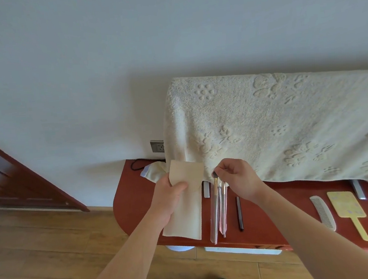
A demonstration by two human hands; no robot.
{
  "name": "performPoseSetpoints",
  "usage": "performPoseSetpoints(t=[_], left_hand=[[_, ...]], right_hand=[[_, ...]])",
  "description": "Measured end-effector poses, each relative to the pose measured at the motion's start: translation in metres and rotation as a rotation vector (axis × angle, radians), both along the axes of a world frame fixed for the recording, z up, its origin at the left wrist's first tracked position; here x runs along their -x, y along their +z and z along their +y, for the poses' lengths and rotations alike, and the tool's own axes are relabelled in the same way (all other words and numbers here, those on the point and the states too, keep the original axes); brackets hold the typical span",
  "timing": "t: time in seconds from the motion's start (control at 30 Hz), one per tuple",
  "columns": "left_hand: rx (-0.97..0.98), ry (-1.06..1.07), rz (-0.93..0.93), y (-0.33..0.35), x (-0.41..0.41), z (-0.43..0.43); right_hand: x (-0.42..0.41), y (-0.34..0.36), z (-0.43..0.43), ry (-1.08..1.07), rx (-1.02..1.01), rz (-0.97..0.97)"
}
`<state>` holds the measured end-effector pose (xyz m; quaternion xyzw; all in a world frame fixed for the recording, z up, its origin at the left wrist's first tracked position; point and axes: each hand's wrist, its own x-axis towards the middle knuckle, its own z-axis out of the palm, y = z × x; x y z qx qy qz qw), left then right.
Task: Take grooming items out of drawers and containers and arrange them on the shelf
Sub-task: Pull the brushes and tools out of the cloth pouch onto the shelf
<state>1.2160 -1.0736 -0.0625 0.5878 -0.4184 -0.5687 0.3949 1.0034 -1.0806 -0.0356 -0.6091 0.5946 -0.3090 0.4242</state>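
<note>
While the left grip (170, 194) clasps the cream pouch (186, 218) at its lifted flap, thumb on top, the right grip (238, 179) pinches the bristle ends of the makeup brushes (219, 212). Their clear sleeves stretch to the front edge of the red worktop (136, 189), just beside the pouch. A black pencil (239, 213), a white comb (322, 212) and a yellow hand mirror (347, 207) lie further right, below a draped towel (278, 125).

The towel (278, 125) is hanging over the back of the shelf (130, 203) and blocking reach there, while bare wood is lying open at the rounded left end beside the pouch (186, 220) and between the pen (239, 212) and comb (323, 212), with brushes (218, 214) crowding the middle.
</note>
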Motion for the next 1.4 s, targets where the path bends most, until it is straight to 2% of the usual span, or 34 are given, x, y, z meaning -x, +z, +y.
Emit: performPoseSetpoints(t=[0.13, 0.47, 0.93, 1.4], left_hand=[[-0.003, 0.034, 0.031, -0.003, 0.004, -0.001], [-0.032, -0.132, 0.001, -0.021, 0.009, -0.004], [-0.202, -0.012, -0.127, -0.071, 0.015, -0.011], [-0.302, -0.013, -0.233, -0.124, 0.028, -0.03]], right_hand=[[0.004, -0.004, 0.0, -0.009, -0.012, -0.004], [0.024, -0.014, 0.003, -0.042, -0.056, 0.064], [0.089, -0.084, 0.0, -0.081, -0.221, 0.326], [0.108, -0.138, -0.022, -0.065, -0.335, 0.38]])
